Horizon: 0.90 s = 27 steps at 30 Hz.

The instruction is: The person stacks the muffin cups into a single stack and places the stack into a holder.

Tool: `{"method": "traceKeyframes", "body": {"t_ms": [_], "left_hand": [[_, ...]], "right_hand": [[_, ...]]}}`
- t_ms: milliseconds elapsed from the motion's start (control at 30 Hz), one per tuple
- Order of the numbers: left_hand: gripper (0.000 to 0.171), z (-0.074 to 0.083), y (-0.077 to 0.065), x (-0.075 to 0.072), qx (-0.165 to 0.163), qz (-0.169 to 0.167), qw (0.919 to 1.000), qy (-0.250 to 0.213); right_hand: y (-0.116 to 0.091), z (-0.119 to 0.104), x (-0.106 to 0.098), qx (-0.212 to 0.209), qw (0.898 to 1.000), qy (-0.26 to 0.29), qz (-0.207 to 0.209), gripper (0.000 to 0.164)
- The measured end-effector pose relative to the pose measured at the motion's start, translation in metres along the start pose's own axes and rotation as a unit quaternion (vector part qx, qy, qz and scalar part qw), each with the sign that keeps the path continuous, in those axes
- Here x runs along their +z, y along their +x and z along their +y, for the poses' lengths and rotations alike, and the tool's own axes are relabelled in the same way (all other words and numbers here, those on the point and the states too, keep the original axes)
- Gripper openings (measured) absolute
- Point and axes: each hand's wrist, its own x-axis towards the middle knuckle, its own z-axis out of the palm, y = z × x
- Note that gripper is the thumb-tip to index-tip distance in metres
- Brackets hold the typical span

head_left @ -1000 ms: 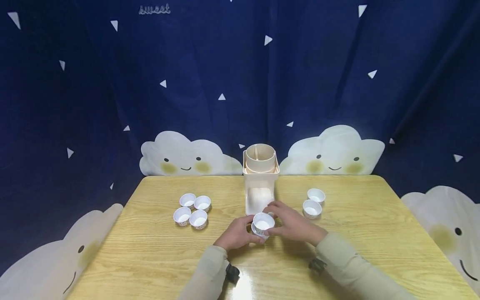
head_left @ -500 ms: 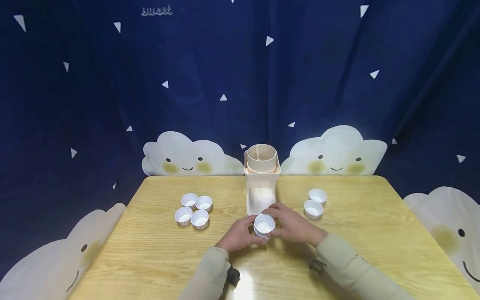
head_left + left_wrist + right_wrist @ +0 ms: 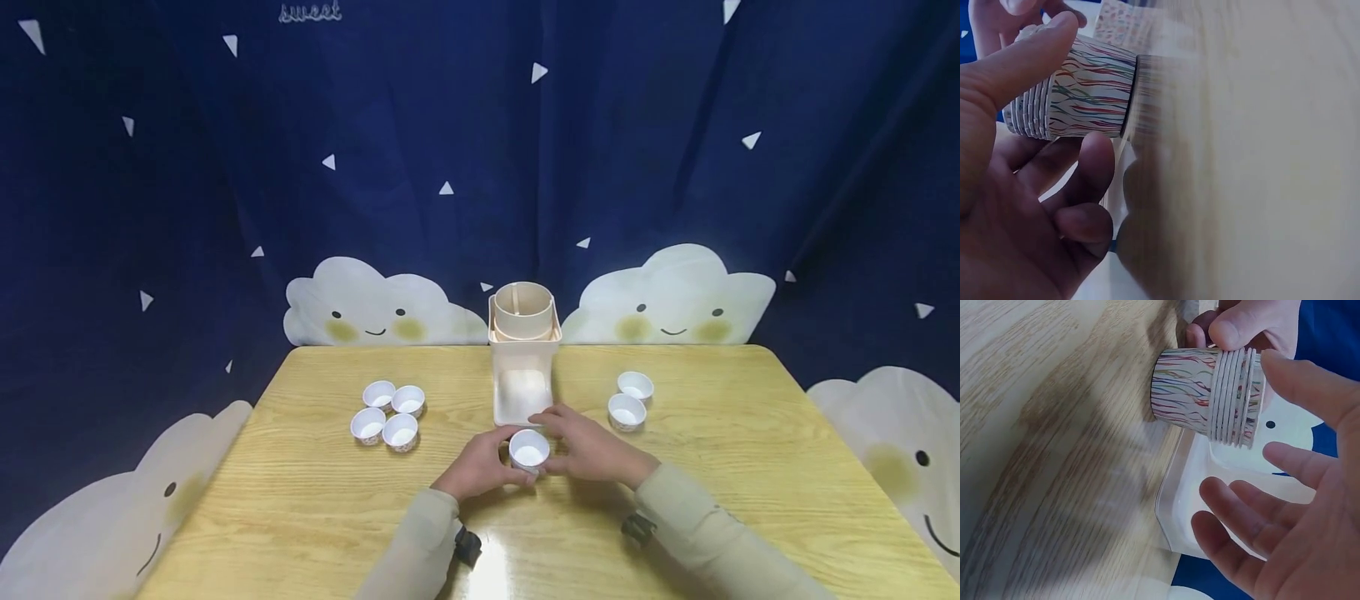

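A nested stack of paper cups (image 3: 528, 457) stands on the table near the middle, mouth up, with colored wavy stripes on its outside. My left hand (image 3: 483, 465) grips it from the left; in the left wrist view the thumb lies along the upper side of the stack (image 3: 1094, 87). On the other side my right hand (image 3: 592, 446) has its fingers spread around the rims. The right wrist view shows that thumb at the topmost rim and the other fingers (image 3: 1229, 500) apart from the cups.
Behind the stack stands a cream holder (image 3: 522, 354) with a round tube on top. Several paper cups (image 3: 367, 427) sit grouped at the left, and two more cups (image 3: 627, 412) at the right. A dark blue curtain (image 3: 450, 125) hangs behind the table (image 3: 300, 517).
The top cup, raised and offset above the stack a second ago, has gone down into it. My right fingers have loosened from its rim, while the left hand keeps its hold.
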Motion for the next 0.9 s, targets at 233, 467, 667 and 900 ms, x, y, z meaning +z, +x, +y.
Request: {"method": "traceKeyframes", "body": {"t_ms": [233, 467, 667, 900], "left_hand": [[0.07, 0.005, -0.001, -0.001, -0.006, -0.001, 0.9999, 0.008], [0.069, 0.006, -0.001, 0.0, -0.017, -0.004, 0.9998, -0.003], [0.063, 0.006, -0.001, 0.0, -0.024, 0.007, 0.9997, 0.007], [0.063, 0.008, 0.0, 0.0, -0.023, 0.011, 0.9995, 0.016]], "right_hand": [[-0.008, 0.009, -0.005, 0.035, 0.999, 0.013, 0.0, 0.068], [-0.018, 0.015, -0.021, 0.057, 0.998, 0.014, 0.02, 0.061], [-0.025, 0.021, -0.032, 0.048, 0.998, 0.005, 0.039, 0.059], [-0.032, 0.033, -0.042, 0.046, 0.997, 0.012, 0.067, 0.056]]}}
